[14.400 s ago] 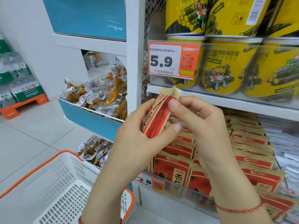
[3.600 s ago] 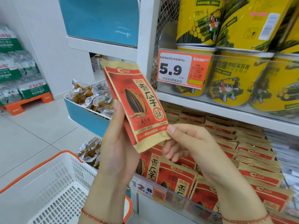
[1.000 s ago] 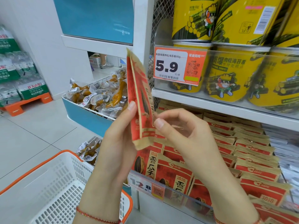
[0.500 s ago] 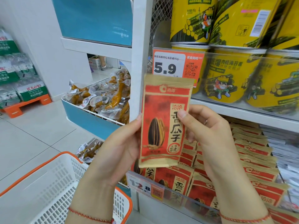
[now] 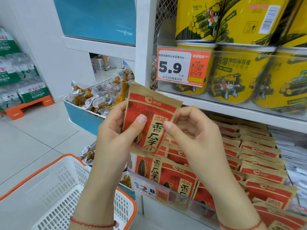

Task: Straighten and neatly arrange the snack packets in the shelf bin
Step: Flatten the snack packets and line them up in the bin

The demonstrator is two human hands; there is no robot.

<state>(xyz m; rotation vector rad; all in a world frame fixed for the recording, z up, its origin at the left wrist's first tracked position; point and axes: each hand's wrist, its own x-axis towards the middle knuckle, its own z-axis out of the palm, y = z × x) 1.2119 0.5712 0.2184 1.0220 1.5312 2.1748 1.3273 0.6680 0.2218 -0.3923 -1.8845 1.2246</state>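
The seed packet [image 5: 150,119] is standing upright above the shelf bin [image 5: 167,195], long axis vertical. The left hand [image 5: 116,135] is pinching its left edge; the right hand [image 5: 191,130], fingers curled, is holding its right edge.

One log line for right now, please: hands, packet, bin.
left hand: holds sunflower seed packet upright, front showing | right hand: pinches its right edge | shelf bin: rows of matching packets | step: packet not yet replaced

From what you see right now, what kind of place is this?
Most likely a snack shop or small supermarket: an orange price tag on the shelf edge, rows of red sunflower seed packets, and a white shopping basket.
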